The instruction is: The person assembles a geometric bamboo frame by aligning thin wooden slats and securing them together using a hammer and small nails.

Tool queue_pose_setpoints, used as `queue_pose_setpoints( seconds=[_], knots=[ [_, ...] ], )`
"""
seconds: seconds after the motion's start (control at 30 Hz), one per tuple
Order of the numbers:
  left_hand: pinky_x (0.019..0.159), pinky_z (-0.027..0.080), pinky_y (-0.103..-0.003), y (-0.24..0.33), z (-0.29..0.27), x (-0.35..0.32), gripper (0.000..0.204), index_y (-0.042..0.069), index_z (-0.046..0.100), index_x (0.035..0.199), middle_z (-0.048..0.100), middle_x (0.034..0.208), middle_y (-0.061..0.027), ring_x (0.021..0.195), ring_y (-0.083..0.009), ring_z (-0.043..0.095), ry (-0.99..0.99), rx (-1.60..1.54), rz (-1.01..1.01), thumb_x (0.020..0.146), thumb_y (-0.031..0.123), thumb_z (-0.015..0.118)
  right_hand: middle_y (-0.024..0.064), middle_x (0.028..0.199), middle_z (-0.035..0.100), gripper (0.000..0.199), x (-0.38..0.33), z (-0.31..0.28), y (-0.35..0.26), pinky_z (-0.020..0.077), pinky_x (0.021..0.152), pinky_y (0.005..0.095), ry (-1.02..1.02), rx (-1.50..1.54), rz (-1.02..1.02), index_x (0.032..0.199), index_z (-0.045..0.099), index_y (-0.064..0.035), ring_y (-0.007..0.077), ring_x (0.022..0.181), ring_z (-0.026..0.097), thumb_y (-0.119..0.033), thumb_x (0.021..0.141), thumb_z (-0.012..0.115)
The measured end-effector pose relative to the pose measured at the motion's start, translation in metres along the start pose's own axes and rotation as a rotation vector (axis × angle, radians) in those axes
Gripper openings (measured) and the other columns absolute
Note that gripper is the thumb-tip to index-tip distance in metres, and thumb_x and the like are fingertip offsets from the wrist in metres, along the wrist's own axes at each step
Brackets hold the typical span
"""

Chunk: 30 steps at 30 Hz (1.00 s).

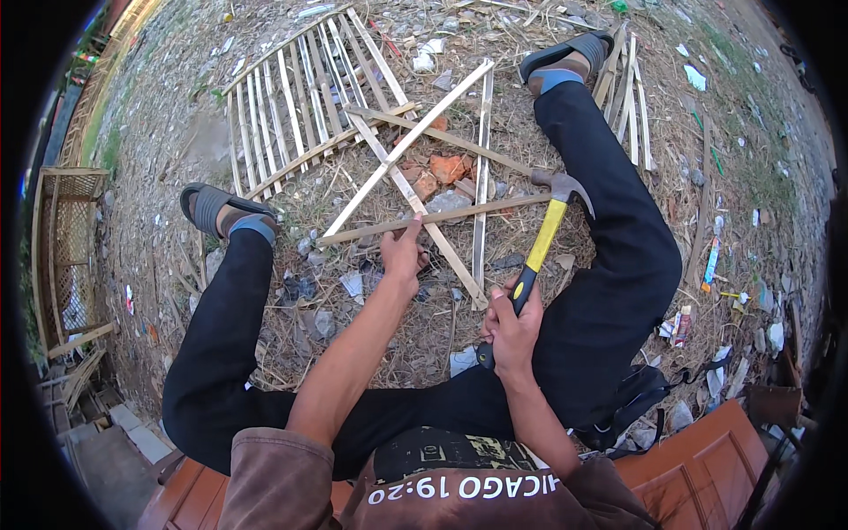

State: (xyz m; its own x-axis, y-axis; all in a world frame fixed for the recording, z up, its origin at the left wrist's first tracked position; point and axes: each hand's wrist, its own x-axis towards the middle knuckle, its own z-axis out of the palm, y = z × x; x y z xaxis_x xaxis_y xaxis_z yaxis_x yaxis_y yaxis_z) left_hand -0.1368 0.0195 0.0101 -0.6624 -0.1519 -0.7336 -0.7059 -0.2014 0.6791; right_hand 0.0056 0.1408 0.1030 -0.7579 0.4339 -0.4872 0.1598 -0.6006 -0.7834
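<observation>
Hammer [543, 238] — amid crossed bamboo slats [433, 216]

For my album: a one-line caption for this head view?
Seated person's left hand steadies a slat while right hand holds a hammer.

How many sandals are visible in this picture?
2. One sandal is on the foot at the left, beside the slat panel. The other sandal is on the foot at the top right, near a bundle of slats.
</observation>
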Motion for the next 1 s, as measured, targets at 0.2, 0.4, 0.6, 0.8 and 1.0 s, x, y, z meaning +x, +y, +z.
queue_pose_setpoints(
  seconds=[0.2,0.4,0.6,0.8,1.0],
  knots=[
    [0.069,0.048,-0.035,-0.006,-0.008,-0.008,0.039,0.011,0.046,0.103,0.046,0.095,-0.0077,0.082,-0.0216,0.051,0.093,0.307,0.004,0.088,0.034,0.074,0.0003,0.066,0.046,0.02,0.0,0.001,-0.002,0.0344,0.038,0.0223,0.023,-0.009,-0.004,0.104,0.042,-0.0089,0.0053,0.042,0.04,-0.006,0.094,0.058],
    [0.098,0.039,-0.044,-0.012,-0.002,-0.03,0.042,0.011,0.043,0.118,0.037,0.116,-0.0154,0.108,-0.03,0.046,0.246,0.77,0.522,0.088,0.022,0.071,0.0008,0.068,0.048,0.019,0.008,-0.002,0.0,0.0373,0.041,0.0243,0.053,-0.13,-0.027,0.103,0.044,-0.0078,0.0057,0.047,0.045,-0.007,0.093,0.06],
    [0.108,0.029,-0.047,0.018,0.014,-0.032,0.069,0.013,0.03,0.138,0.026,0.13,-0.0205,0.121,-0.0374,0.036,0.335,0.479,0.586,0.083,0.014,0.072,0.0205,0.08,0.063,0.017,0.069,-0.012,-0.058,0.0467,0.068,0.0501,0.072,-0.985,-0.195,0.101,0.051,0.0007,0.0393,0.073,0.065,-0.012,0.092,0.058],
    [0.101,0.037,-0.043,0.066,0.028,-0.026,0.068,0.013,0.032,0.141,0.023,0.136,-0.0177,0.116,-0.0303,0.04,0.185,0.459,0.561,0.084,0.012,0.069,0.0289,0.087,0.067,0.029,0.16,0.009,-0.086,0.0487,0.078,0.0563,-0.05,-1.361,-0.314,0.11,0.052,0.0038,0.0473,0.088,0.065,-0.015,0.089,0.058],
    [0.086,0.044,-0.036,0.076,0.015,0.015,0.049,0.01,0.046,0.131,0.031,0.131,-0.0145,0.1,-0.0199,0.048,0.1,0.443,0.513,0.088,0.017,0.067,0.0314,0.09,0.067,0.03,0.199,0.001,-0.074,0.0509,0.08,0.0572,0.055,-1.393,-0.297,0.11,0.05,0.0045,0.0483,0.086,0.066,-0.011,0.086,0.058]
  ],
)
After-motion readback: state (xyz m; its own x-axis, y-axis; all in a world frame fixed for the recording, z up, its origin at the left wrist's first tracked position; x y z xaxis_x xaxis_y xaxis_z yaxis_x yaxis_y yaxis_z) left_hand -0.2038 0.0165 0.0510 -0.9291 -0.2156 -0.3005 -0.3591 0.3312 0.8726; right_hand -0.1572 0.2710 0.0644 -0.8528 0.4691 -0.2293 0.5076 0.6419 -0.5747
